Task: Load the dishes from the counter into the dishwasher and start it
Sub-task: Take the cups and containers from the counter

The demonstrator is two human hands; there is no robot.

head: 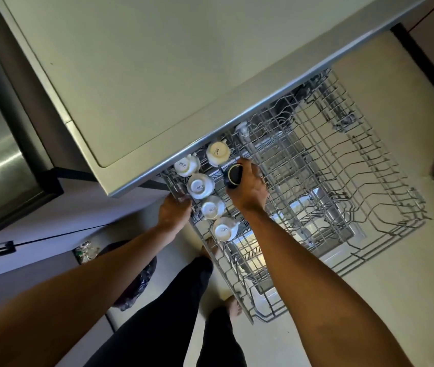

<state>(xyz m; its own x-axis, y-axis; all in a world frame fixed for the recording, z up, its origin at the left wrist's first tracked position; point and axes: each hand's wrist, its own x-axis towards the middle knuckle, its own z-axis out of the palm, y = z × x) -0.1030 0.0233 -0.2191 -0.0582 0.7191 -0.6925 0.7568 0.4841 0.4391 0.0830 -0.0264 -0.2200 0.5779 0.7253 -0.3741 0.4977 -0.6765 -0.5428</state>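
A small dark round cup [233, 176] sits upside down in the grip of the right hand [249, 192], whose fingers and thumb curl round its side, low over the grey wire dishwasher rack [343, 154]. Just left of that hand, between both hands, five white ceramic cups [200, 186] stand upside down in a row in the rack. The left hand [173, 211] is at the rack's left rim, fingers curled onto the wire, below the edge of the pale countertop [144, 75].
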